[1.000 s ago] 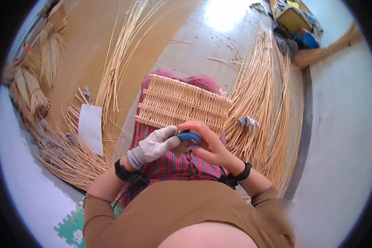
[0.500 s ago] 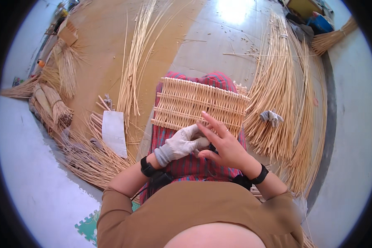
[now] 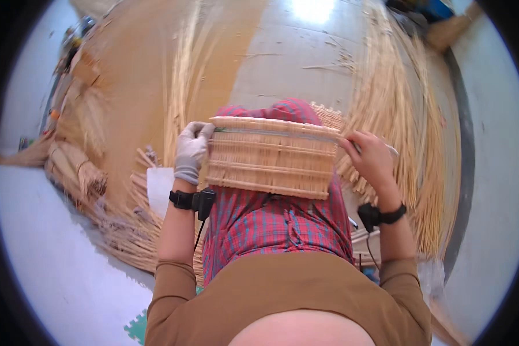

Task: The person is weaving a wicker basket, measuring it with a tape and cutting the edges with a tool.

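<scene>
A woven wicker panel (image 3: 271,161) of pale sticks lies across my lap, over a red checked cloth (image 3: 271,228). Along its upper part runs a thin, greyish tape-like strip (image 3: 277,135), stretched nearly straight from side to side. My left hand (image 3: 191,150), in a whitish glove, pinches the strip's left end at the panel's upper left corner. Bare, my right hand (image 3: 370,158) is closed at the opposite edge, its fingers pinching the strip's other end. Something whitish shows by its knuckles, too blurred to name. Behind the panel, part of another woven piece (image 3: 327,117) shows.
Long loose sticks (image 3: 380,86) lie in a big spread on the right. More sticks (image 3: 181,86) lie ahead to the left. Tied bundles (image 3: 78,164) and a heap of sticks line the left wall. A white sheet (image 3: 160,190) lies left of my lap.
My hands, together over the panel's near edge before, have moved apart to its two sides. The strip now spans the panel between them. The panel sits slightly lower and tilted differently.
</scene>
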The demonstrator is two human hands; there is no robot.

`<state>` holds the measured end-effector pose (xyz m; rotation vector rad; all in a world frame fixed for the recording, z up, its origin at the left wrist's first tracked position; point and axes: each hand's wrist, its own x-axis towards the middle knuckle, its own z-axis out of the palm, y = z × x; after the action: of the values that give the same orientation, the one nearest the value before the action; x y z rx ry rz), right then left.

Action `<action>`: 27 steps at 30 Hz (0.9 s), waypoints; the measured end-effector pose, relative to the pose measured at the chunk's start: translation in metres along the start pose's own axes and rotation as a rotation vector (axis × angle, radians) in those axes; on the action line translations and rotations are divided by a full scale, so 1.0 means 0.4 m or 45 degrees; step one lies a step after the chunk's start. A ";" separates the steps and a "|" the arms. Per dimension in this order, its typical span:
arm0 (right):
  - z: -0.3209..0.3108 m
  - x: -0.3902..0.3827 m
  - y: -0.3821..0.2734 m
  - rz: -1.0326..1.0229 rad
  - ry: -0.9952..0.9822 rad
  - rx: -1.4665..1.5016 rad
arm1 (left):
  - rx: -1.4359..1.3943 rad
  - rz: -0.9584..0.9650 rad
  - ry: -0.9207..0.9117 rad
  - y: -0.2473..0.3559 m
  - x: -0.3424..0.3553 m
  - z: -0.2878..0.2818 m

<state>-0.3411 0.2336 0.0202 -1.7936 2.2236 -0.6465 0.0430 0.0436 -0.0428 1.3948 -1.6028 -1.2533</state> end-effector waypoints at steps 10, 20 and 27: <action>0.036 0.013 0.066 0.014 -0.028 0.153 | -0.094 -0.028 0.275 -0.059 -0.014 0.038; 0.043 -0.003 0.072 -0.043 -0.078 0.148 | -0.149 0.010 0.306 -0.079 -0.029 0.057; 0.045 0.036 0.055 -0.163 -0.008 -0.024 | -0.199 -0.076 0.414 -0.100 -0.066 0.045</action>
<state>-0.3559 0.2197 -0.0044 -1.9567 2.1313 -0.6445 0.0455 0.0749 -0.0836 1.4687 -1.2261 -1.0935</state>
